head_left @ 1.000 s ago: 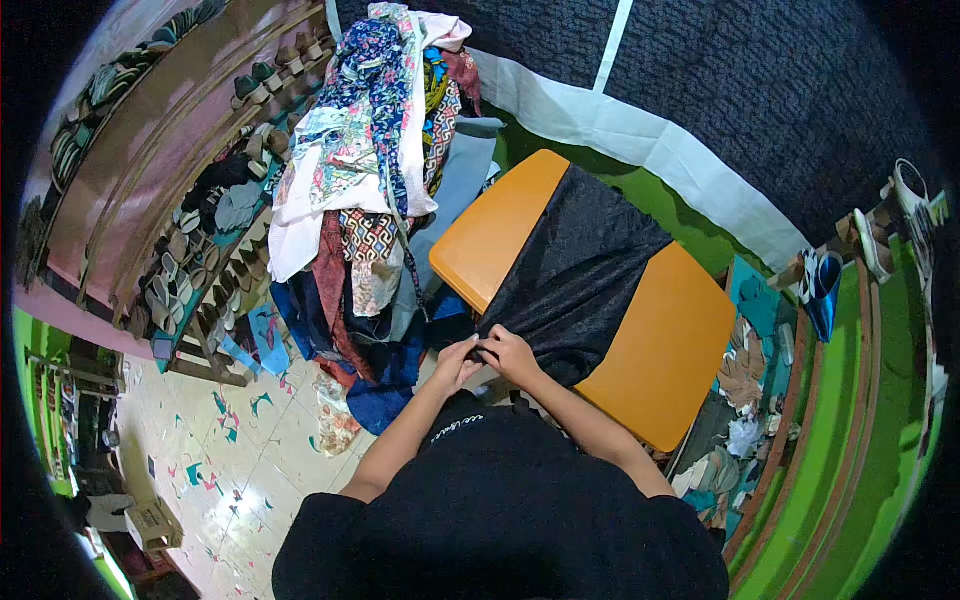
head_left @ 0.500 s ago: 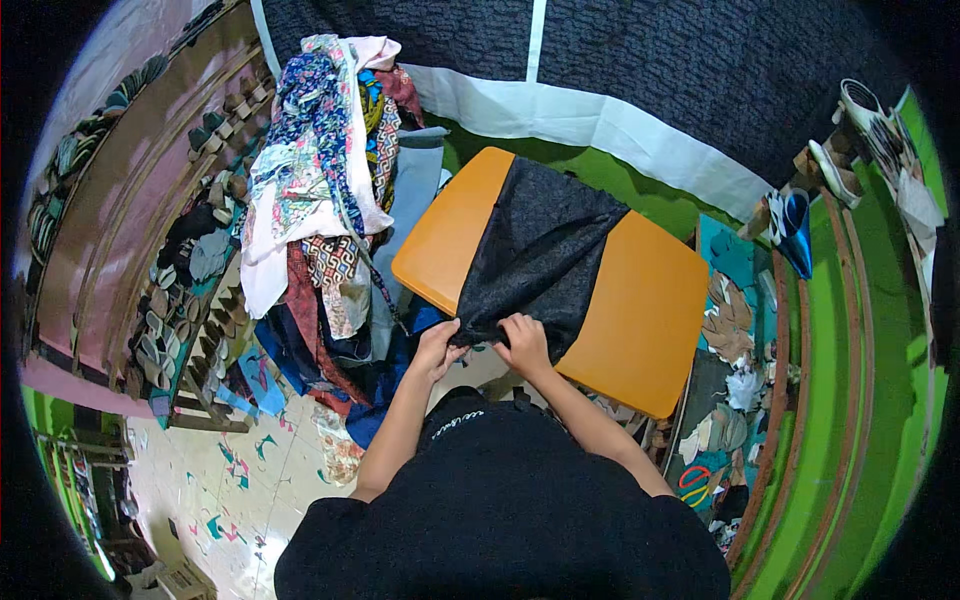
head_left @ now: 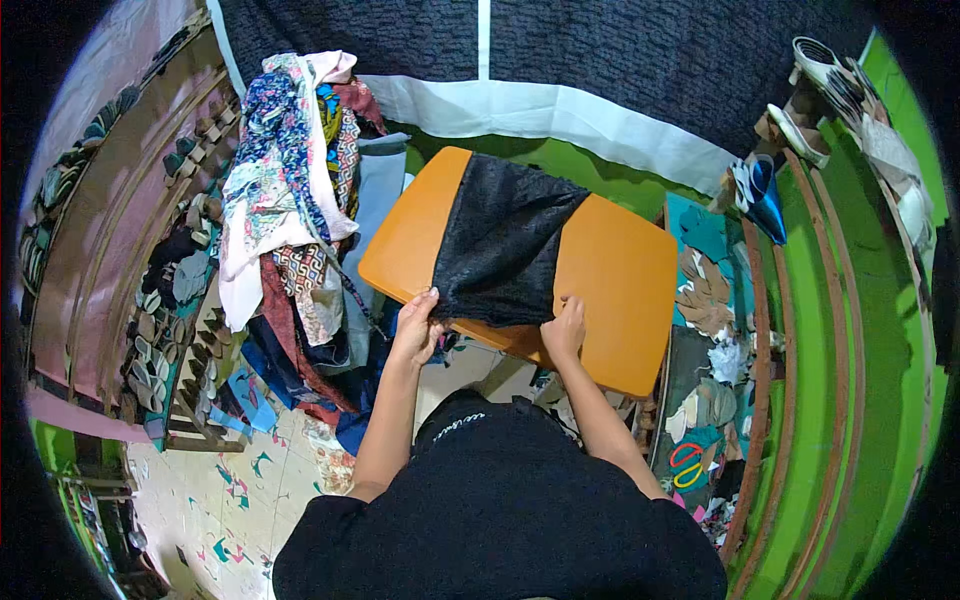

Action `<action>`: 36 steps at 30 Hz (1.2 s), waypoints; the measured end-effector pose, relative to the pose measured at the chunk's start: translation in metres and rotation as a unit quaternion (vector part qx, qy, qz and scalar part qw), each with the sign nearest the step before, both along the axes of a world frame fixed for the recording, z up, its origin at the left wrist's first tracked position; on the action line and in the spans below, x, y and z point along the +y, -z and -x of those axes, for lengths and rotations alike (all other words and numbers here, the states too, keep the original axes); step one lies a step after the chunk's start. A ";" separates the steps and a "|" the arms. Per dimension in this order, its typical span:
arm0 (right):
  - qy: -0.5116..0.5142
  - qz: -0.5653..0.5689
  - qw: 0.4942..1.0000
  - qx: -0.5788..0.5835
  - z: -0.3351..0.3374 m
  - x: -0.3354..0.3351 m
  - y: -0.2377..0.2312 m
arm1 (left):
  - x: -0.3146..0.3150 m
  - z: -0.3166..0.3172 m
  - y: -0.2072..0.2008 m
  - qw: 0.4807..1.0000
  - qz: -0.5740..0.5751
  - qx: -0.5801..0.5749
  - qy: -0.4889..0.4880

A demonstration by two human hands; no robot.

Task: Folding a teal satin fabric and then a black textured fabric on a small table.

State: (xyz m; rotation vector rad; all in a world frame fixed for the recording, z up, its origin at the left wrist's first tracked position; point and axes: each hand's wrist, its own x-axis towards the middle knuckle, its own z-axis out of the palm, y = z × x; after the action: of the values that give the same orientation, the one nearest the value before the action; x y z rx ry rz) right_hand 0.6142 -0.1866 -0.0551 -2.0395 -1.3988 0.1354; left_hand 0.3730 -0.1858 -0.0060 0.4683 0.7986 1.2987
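Observation:
A piece of black cloth [head_left: 505,235] lies across the orange tabletop [head_left: 625,270], with its near edge drawn out between my hands. My left hand [head_left: 415,325] pinches the near left corner at the table's edge. At the near right corner, my right hand [head_left: 566,328] is closed on the cloth, knuckles above the tabletop. Creases run through the middle of the cloth, and its far end reaches the table's back edge.
A heap of patterned fabrics [head_left: 290,180] hangs left of the table. On the right, a cluttered bench [head_left: 685,375] holds scraps and red-and-yellow-handled scissors [head_left: 686,465]. Wooden racks with shoe parts [head_left: 160,350] stand along the left wall. Scraps [head_left: 235,490] litter the floor.
My hands have moved apart, the right one going right, spreading the bunched near edge wider and straighter. The whole view has shifted, so the table appears farther left.

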 end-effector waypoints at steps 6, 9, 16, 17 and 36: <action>0.071 0.011 0.978 0.195 -0.047 -0.012 0.011 | -0.010 -0.024 0.001 0.998 0.021 0.059 -0.024; 0.103 -0.006 0.977 0.189 -0.070 -0.022 0.021 | -0.012 -0.041 0.008 0.990 0.024 0.139 -0.009; 0.070 0.014 0.988 0.140 -0.089 -0.051 -0.001 | -0.002 -0.058 0.023 0.974 0.062 0.217 0.011; 0.074 0.012 0.987 0.140 -0.090 -0.049 -0.002 | 0.004 -0.062 0.026 0.974 0.060 0.216 0.016; 0.035 -0.208 0.559 0.802 -0.243 0.331 -0.075 | 0.406 -0.214 -0.040 0.942 0.008 -0.021 0.334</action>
State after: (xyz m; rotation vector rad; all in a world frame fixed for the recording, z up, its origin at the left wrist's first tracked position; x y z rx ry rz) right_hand 0.8574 0.1444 0.0203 -0.7448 -0.0439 1.1491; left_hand 0.5870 0.2202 0.0341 0.6289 0.5388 0.6660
